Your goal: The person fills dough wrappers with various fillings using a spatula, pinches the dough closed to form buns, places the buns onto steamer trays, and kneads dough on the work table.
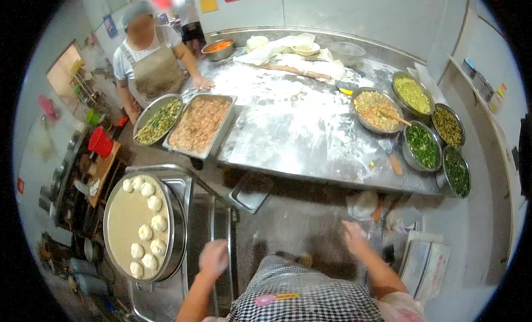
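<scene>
My left hand (214, 257) is smeared by motion beside the metal steamer stand, and its fingers cannot be made out. To its left, a large round steamer (124, 228) carries several white pleated buns (159, 223) along its right side. Near the front edge of the floury steel table (266, 139), my right hand (356, 239) hangs in the air, a finger stretched out and nothing visible in it. Between my hands is my checked apron (310, 297), with a pink and yellow item (274, 299) on its front.
A rectangular pan of minced filling (200, 125) and a bowl of green filling (160, 119) stand at the table's left. Several filling bowls (378, 108) crowd the right end. A long rolling pin (299, 72) lies at the back. A co-worker (152, 61) stands back left.
</scene>
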Action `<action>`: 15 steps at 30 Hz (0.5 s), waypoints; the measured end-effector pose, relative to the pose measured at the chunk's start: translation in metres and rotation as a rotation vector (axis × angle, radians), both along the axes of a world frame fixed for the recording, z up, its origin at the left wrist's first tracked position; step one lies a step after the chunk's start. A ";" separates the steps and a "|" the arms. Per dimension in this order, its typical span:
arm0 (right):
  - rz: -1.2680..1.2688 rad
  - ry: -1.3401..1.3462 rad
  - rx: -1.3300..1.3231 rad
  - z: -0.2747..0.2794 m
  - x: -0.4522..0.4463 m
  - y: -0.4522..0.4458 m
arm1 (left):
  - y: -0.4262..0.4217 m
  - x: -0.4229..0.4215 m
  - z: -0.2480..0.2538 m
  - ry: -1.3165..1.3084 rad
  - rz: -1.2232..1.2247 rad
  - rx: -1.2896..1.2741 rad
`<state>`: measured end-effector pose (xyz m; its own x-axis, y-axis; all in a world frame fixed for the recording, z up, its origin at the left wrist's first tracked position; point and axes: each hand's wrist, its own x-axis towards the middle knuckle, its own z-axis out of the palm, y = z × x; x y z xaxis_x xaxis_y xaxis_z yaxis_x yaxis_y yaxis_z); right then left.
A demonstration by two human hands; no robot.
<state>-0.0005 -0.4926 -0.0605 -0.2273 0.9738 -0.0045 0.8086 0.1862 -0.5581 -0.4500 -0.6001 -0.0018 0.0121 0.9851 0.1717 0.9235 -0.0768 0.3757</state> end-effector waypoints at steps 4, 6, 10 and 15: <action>-0.104 0.063 0.034 0.029 0.006 0.083 | 0.147 0.085 -0.016 -0.150 -0.443 0.076; -0.130 0.163 -0.091 0.058 -0.001 0.107 | 0.225 0.097 -0.033 -0.194 -0.525 0.137; -0.153 -0.069 -0.108 0.042 0.000 0.128 | 0.384 0.087 -0.010 -0.424 -0.268 0.052; -0.364 0.192 -0.228 0.045 -0.028 0.130 | 0.583 0.060 -0.032 -0.385 -0.067 0.278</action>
<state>-0.0282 -0.3627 -0.0156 0.1114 0.9693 -0.2190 0.6768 -0.2353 -0.6975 -0.3901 -0.0170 -0.0335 -0.0424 0.9005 0.4327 0.7111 -0.2770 0.6462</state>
